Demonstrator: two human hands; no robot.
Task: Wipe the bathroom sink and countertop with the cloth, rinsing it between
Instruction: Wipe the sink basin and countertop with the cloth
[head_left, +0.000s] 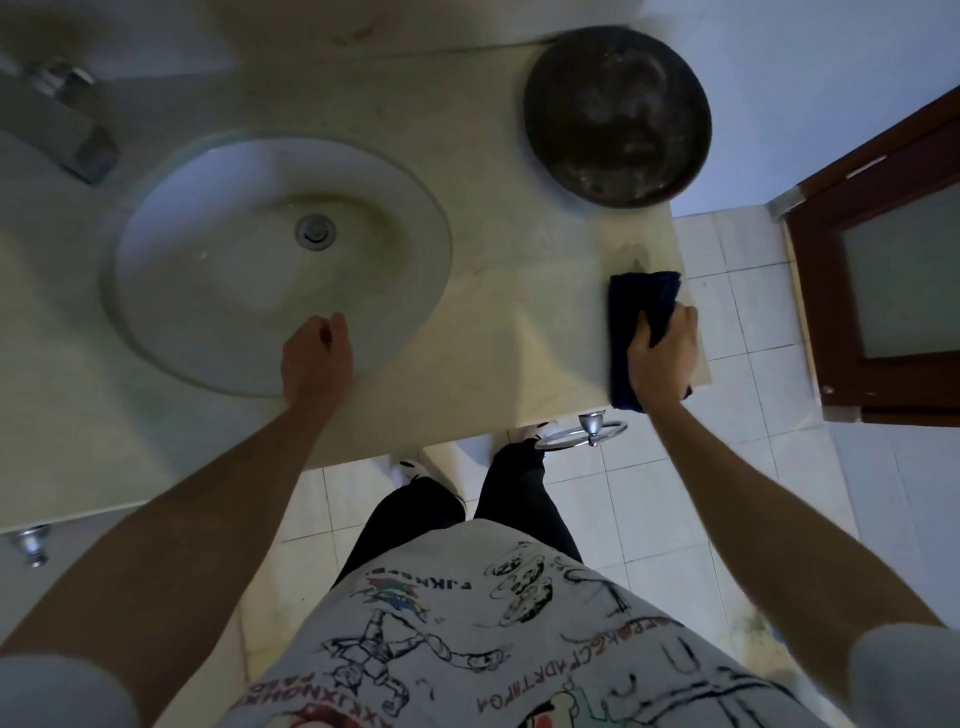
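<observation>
While the right hand (662, 358) grips the dark cloth (647, 301) on the countertop (498, 332) edge, a damp streak lies beyond it; the left hand (317, 353), loosely curled and empty, rests at the sink (280, 260) rim, apparently still unwiped.

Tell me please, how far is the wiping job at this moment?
Done: a faint damp patch on the countertop just beyond the cloth suggests that corner was just wiped. In hand: the right hand grips the dark blue cloth at the counter's right edge, while the left hand hovers over the sink rim, holding nothing. Left: the basin looks dry and untouched, and the tap is not running, so rinsing seems pending.
</observation>
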